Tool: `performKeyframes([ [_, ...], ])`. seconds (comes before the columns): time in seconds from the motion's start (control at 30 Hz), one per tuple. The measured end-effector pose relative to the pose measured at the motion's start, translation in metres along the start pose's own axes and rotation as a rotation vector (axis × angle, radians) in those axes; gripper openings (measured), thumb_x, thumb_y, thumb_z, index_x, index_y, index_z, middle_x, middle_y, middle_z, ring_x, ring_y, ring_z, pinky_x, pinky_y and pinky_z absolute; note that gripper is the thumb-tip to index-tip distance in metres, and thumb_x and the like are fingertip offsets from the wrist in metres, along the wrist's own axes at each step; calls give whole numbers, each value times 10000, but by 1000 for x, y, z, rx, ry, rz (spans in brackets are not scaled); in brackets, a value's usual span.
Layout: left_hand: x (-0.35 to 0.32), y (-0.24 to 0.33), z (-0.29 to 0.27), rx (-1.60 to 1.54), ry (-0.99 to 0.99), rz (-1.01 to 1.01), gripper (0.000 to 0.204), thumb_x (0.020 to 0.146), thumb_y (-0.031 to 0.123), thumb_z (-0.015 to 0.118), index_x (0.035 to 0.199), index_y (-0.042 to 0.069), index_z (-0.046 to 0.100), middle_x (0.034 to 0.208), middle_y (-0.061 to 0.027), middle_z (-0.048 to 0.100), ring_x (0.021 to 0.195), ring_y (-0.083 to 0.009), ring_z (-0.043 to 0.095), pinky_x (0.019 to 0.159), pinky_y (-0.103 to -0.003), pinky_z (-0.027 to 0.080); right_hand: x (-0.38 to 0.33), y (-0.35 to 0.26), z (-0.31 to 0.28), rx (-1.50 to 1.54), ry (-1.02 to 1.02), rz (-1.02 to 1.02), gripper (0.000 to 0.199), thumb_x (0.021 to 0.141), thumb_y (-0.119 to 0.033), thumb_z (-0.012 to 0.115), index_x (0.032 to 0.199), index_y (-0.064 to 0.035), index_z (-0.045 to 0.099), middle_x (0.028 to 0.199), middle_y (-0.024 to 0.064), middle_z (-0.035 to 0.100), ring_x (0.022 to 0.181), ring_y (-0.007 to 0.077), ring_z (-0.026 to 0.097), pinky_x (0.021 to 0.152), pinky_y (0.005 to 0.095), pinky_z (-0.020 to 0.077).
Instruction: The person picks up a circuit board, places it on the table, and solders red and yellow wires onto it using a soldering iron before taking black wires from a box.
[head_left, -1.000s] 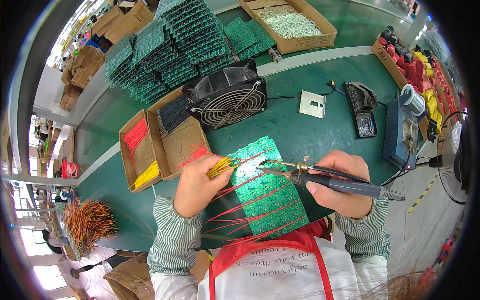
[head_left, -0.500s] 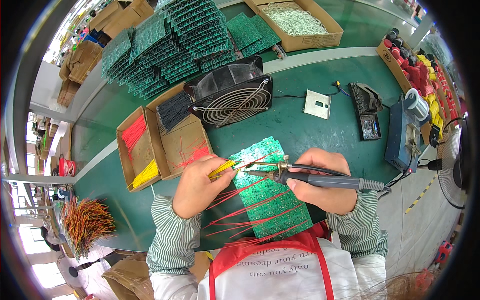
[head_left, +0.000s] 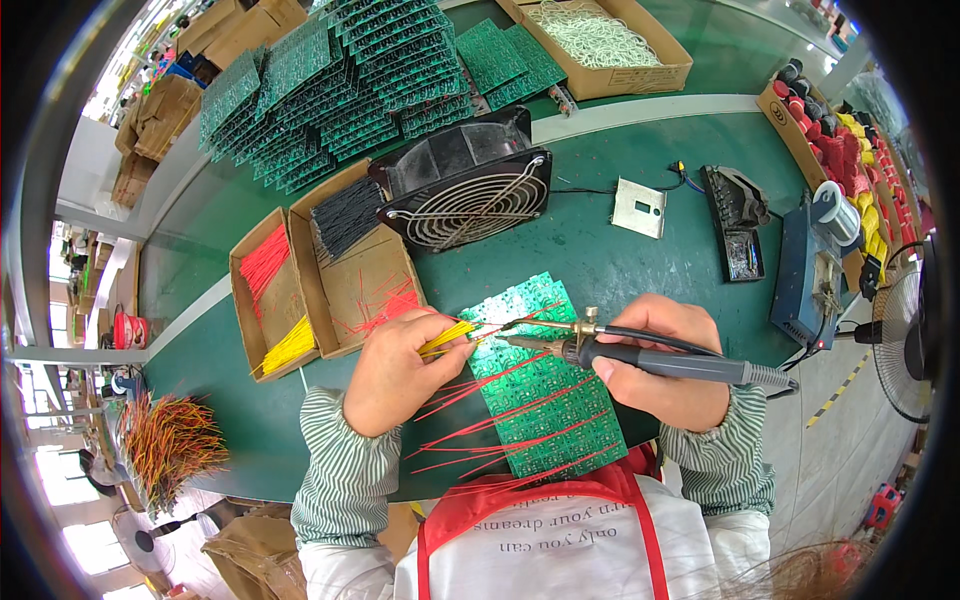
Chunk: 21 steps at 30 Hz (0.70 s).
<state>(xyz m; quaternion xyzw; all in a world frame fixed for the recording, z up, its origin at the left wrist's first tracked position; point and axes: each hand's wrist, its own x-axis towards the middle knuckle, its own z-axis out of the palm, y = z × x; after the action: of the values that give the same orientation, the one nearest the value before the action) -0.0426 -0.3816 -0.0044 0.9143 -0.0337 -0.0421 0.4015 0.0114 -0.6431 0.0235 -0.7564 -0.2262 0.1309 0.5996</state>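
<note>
A green circuit board panel (head_left: 555, 420) lies on the table in front of me, with several red wires (head_left: 465, 428) running off its left side. My left hand (head_left: 405, 365) pinches a small bundle of yellow wires (head_left: 446, 338) at the panel's upper left edge. My right hand (head_left: 668, 355) grips a grey soldering iron (head_left: 665, 362), whose thin metal solder feed tube (head_left: 555, 324) runs along above it. The iron's tip points left and sits close to the ends of the yellow wires. Whether it touches the board cannot be made out.
A cardboard box (head_left: 308, 310) of red, yellow and black wires stands left, beside a black fan (head_left: 465, 200). Stacked circuit boards (head_left: 340, 90) rise behind. At right are a metal plate (head_left: 639, 208), a black tray (head_left: 738, 225) and a blue soldering station (head_left: 800, 265) with a solder spool (head_left: 836, 213).
My right hand has drawn the soldering iron slightly to the right, so its tip is a little farther from my left fingers. The left hand has barely moved and still holds the yellow wires.
</note>
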Motion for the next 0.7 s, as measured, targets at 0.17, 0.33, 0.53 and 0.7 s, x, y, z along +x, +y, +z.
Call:
performKeyframes([
  [0.17,-9,4,-26,173,261,37,115,777,81,670,844,-8,639,761,-125,599,655,-249,596,596,-328,465,-6,-2,-9,9,19,19,171,711,-98,713,794,5,603,648,43,619,566,68,578,504,227,450],
  [0.33,-16,39,-38,382,572,-57,77,762,39,668,813,1,624,753,-117,593,634,-232,587,565,-308,464,-11,0,-16,-43,26,-13,176,709,-94,709,800,9,600,661,49,626,581,74,587,520,226,459],
  [0.53,6,28,10,173,90,84,102,769,105,671,825,26,641,741,-106,575,648,-286,586,562,-364,463,-9,0,-14,-16,40,35,166,708,-94,704,800,0,602,683,47,628,604,64,574,542,227,457],
  [0.7,13,22,15,143,41,51,145,768,118,693,819,-7,639,724,-104,577,641,-254,568,585,-345,440,-6,1,-12,-33,34,69,171,707,-102,708,795,-2,601,681,41,621,606,59,565,546,224,453],
])
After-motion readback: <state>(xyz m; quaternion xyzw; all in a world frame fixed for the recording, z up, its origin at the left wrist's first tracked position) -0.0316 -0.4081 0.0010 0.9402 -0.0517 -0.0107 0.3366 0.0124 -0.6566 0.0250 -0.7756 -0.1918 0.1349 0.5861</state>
